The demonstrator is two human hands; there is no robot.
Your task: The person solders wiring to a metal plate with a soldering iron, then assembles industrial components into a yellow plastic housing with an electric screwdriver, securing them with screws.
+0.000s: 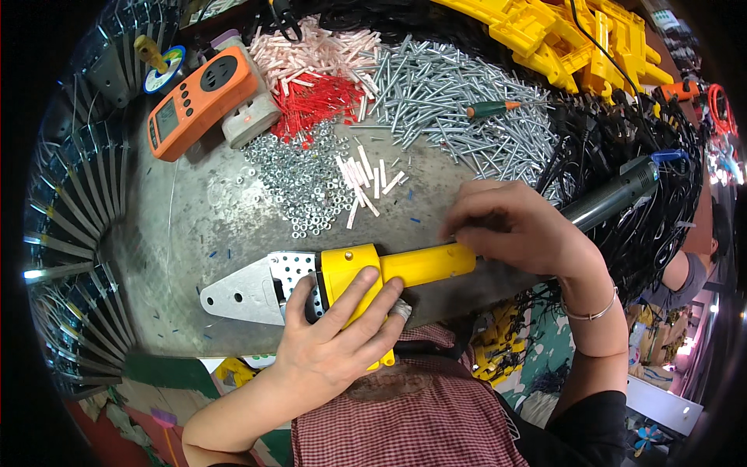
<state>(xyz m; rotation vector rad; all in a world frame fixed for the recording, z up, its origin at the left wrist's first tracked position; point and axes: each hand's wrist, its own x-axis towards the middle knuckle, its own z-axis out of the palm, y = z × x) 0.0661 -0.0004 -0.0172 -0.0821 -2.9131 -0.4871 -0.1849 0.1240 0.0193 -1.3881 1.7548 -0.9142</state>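
Observation:
A plastic-pipe welding iron [428, 265] lies on the bench in front of me, with a yellow body and handle. Its flat, tapered metal plate [240, 289] points left, beside a perforated metal guard [293, 270]. My left hand [323, 346] is spread over the yellow body and grips it, one fingertip wrapped in white. Over the end of the handle hovers my right hand [521, 226], fingers curled and thumb close to the index finger. Whatever lies between those fingertips is too small or hidden to make out.
Beyond are piles of nuts [299, 183], long screws [436, 93], red pieces [315, 105] and white sleeves [362, 175]. An orange meter [198, 105] stands left. At right lie a screwdriver [490, 110], a dark cylindrical tool [615, 194], black cables [669, 210] and yellow housings [545, 39].

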